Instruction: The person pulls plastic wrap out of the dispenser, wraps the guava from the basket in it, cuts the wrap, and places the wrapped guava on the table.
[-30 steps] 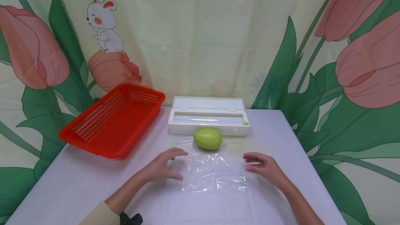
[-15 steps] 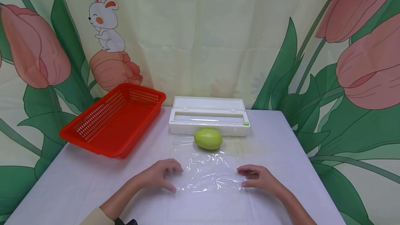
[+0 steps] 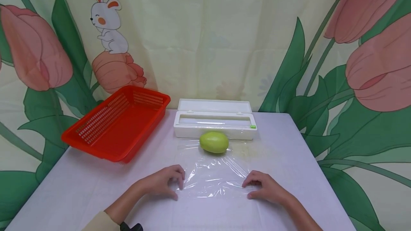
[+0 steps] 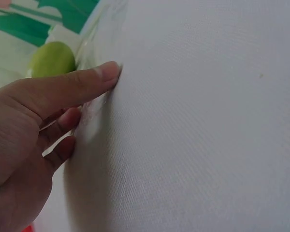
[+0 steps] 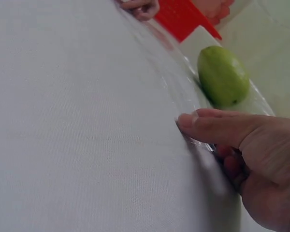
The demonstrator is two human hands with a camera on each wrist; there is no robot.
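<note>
A sheet of clear cling film [image 3: 212, 179] lies creased on the white-covered table, running out from the white cling film dispenser [image 3: 213, 132]. On the film, close to the dispenser, rests a smooth green oval fruit [image 3: 214, 142] like a mango. My left hand [image 3: 163, 181] is at the film's near left corner, fingers bent and thumb apart from them. At the near right corner, my right hand [image 3: 265, 187] touches the film with its fingertips, its thumb set apart too. In both wrist views the thumb tips meet the tabletop at the film's edge.
A red plastic basket [image 3: 117, 131] with slotted sides stands at the back left. The dispenser's lid [image 3: 214, 106] is raised, and a green slider [image 3: 252, 126] sits at its right end. A printed curtain [image 3: 205, 38] hangs behind the table [image 3: 218, 213].
Both hands have come down toward the near edge of the film, and the right hand has moved inward. Diagonal creases now run from the fruit toward the right hand. Fruit, dispenser and basket stay put.
</note>
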